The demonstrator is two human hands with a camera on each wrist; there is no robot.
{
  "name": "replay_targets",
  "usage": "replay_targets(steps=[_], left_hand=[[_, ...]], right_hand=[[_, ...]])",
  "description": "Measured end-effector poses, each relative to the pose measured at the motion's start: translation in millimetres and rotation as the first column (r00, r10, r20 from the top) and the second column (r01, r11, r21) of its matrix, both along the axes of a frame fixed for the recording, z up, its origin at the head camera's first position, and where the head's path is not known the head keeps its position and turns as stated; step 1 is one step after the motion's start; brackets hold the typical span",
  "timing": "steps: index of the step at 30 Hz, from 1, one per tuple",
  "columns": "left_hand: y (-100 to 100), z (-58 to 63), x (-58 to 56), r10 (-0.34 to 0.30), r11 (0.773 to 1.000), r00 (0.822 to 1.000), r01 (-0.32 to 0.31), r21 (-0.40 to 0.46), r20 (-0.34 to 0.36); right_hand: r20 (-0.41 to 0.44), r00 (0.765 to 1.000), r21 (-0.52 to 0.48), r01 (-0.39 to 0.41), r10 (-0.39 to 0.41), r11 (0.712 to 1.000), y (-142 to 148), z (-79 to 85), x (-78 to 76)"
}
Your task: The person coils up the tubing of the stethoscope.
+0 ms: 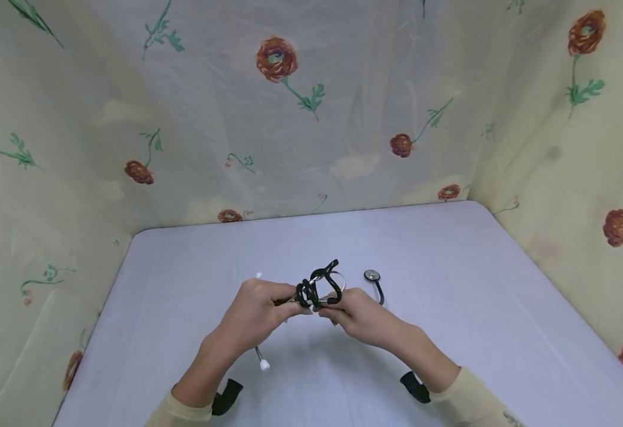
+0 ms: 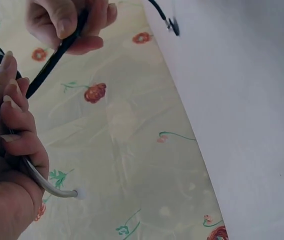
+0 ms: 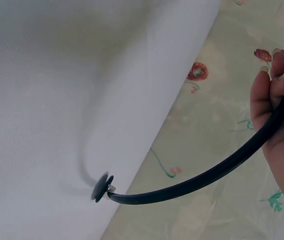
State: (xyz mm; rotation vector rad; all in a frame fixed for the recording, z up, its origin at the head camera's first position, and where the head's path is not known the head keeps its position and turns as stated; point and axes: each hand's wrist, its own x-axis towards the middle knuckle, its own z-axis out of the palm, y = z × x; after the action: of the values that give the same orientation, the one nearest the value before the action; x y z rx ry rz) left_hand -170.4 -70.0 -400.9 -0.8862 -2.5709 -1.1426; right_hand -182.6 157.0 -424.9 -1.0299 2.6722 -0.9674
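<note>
Between my hands, over the table, is a black stethoscope (image 1: 330, 284) with its tubing wound into loops. My left hand (image 1: 255, 305) grips the wound part and the metal ear tubes (image 2: 49, 186). A white ear tip (image 1: 264, 365) sticks out below that hand. The right hand (image 1: 365, 317) pinches the black tubing close beside the left; the left wrist view shows a straight length of tube (image 2: 52, 65) running between them. From the right hand the tube curves away to the round chest piece (image 3: 102, 187), which hangs free at its end.
A table (image 1: 450, 273) with a pale cover lies under the hands. Flower-printed sheeting (image 1: 343, 77) rises behind it and along both sides. Black pieces (image 1: 228, 396) show at both wrists, near the pale sleeves (image 1: 466, 394).
</note>
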Motion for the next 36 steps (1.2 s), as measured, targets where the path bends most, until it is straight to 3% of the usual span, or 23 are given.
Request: replay_targets(steps=[13, 21, 29, 36], left_hand=[[-7.9, -9.0, -9.9, 0.144, 0.979, 0.986, -0.154, -0.129, -0.085], [-6.5, -13.1, -12.2, 0.211, 0.936, 0.972, -0.231, -0.265, -0.101], [-3.3, -17.5, -13.5, 0.225, 0.904, 0.969, -0.246, -0.350, -0.099], [1.6, -18.0, -11.9, 0.246, 0.888, 0.969, -0.235, -0.394, -0.024]], right_hand=[[-0.202, 0.979, 0.137, 0.009, 0.019, 0.991, -2.4, 7.3, 16.9], [-0.242, 0.969, 0.177, -0.013, 0.057, 0.984, -2.6, 13.7, 20.8], [-0.334, 0.938, 0.179, -0.030, 0.090, 0.983, -3.4, 20.7, 21.0], [-0.414, 0.903, 0.189, -0.040, 0.116, 0.981, -4.5, 30.8, 21.3]])
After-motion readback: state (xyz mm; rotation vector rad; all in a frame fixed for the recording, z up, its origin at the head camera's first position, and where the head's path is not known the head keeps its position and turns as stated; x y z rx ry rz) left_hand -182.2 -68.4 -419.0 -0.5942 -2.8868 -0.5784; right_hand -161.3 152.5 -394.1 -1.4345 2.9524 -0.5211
